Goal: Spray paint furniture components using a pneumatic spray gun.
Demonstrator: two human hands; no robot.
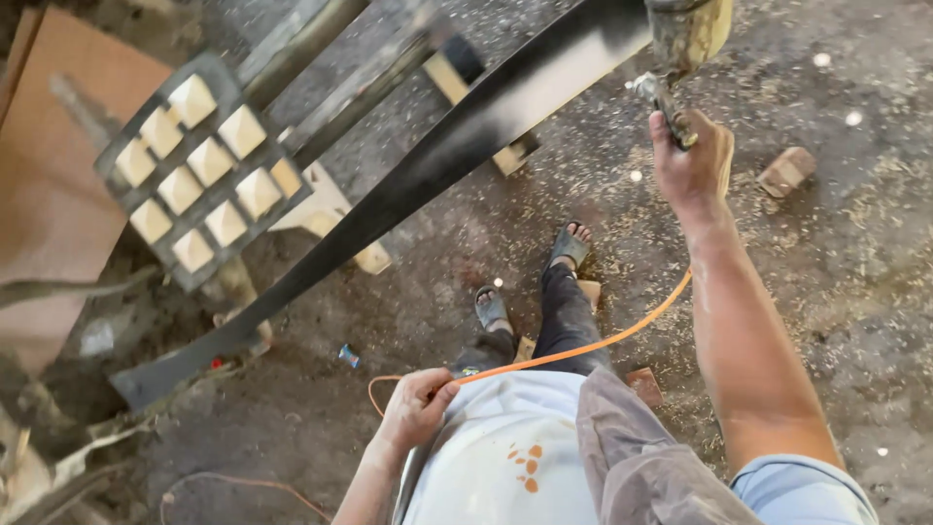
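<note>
My right hand (692,160) is raised at the upper right, closed around the metal handle of a spray gun (671,73) with a paint-stained cup above it. The gun's nozzle sits beside the top end of a long black-painted board (428,175) that slants from upper right down to lower left. My left hand (416,406) is down by my waist, closed on the orange hose (583,345), which runs up toward my right arm. My two sandalled feet (530,277) stand on the dusty floor below.
A dark carved panel with pale pyramid-shaped blocks (199,165) leans at the left over wooden supports (340,209). A brown sheet (58,156) lies at the far left. Small wood blocks (785,170) and sawdust litter the grey floor.
</note>
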